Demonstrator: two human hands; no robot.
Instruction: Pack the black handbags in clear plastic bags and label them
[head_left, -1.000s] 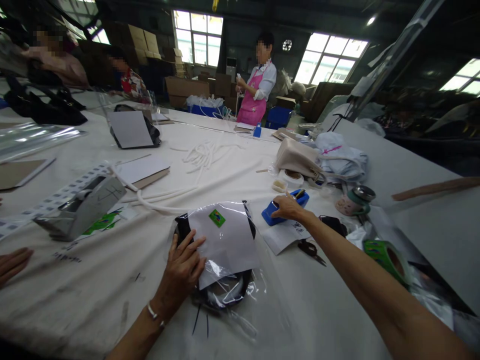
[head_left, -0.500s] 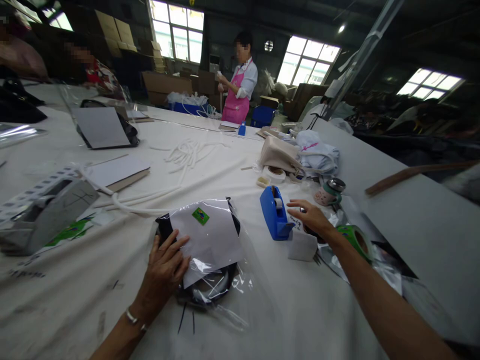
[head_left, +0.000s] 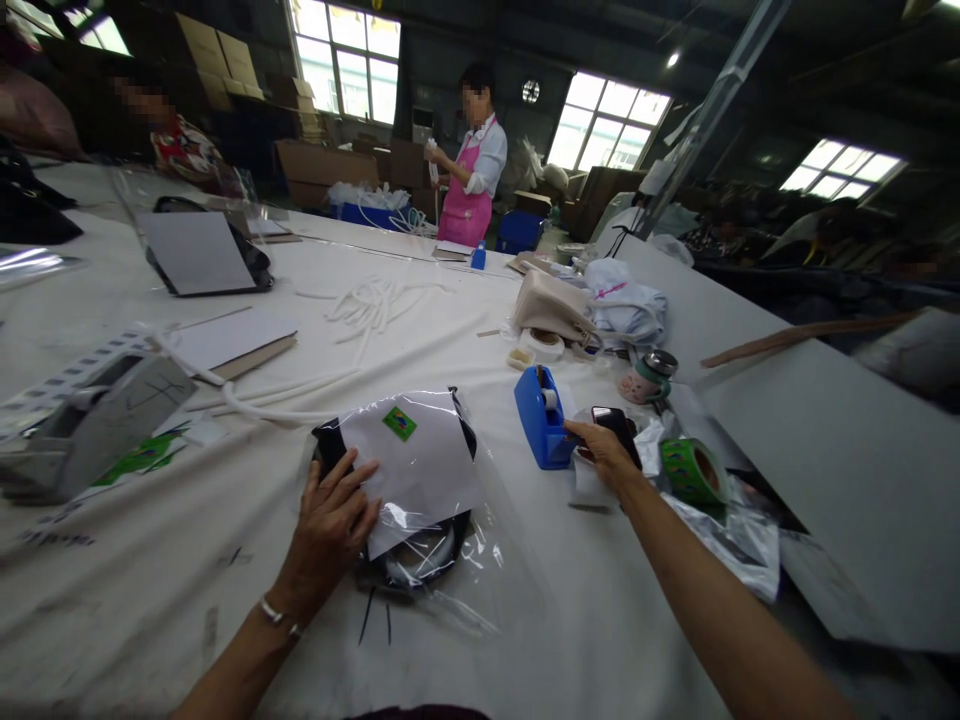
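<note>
Right hand point(head_left: 606, 455) had shifted from beside the blue tape dispenser point(head_left: 538, 418) to its near end, fingertips touching; couldn't tell if pinching. Left hand point(head_left: 334, 515), fingers spread, lay on the clear bag point(head_left: 412, 465) on the white table point(head_left: 600, 620), left of the dispenser.

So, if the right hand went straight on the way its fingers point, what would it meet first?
The blue tape dispenser, most likely: the right hand is at its near end, perhaps touching.
</note>
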